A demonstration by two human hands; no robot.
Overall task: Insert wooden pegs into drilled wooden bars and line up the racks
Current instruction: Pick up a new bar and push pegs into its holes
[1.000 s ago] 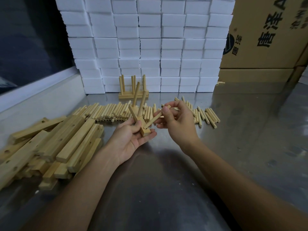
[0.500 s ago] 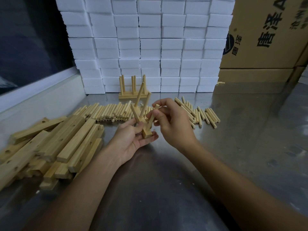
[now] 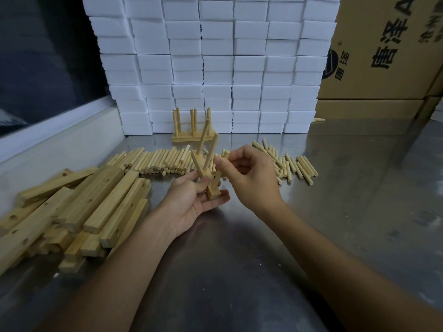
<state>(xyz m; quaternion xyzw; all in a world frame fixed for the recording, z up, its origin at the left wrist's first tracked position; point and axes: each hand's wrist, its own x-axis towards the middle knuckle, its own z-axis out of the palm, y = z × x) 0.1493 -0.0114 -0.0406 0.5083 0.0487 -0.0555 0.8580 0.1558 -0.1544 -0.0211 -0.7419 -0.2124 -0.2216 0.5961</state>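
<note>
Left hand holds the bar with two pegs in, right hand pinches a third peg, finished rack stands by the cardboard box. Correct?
Not quite. In the head view the finished rack stands against the white blocks, not the cardboard box. The rest holds.

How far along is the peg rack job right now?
Done: one finished rack stands by the white boxes. In hand: the left hand holds a bar with two pegs standing in it; the right hand is seating another peg. Left: a pile of drilled bars and rows of loose pegs, so most remains.
</note>
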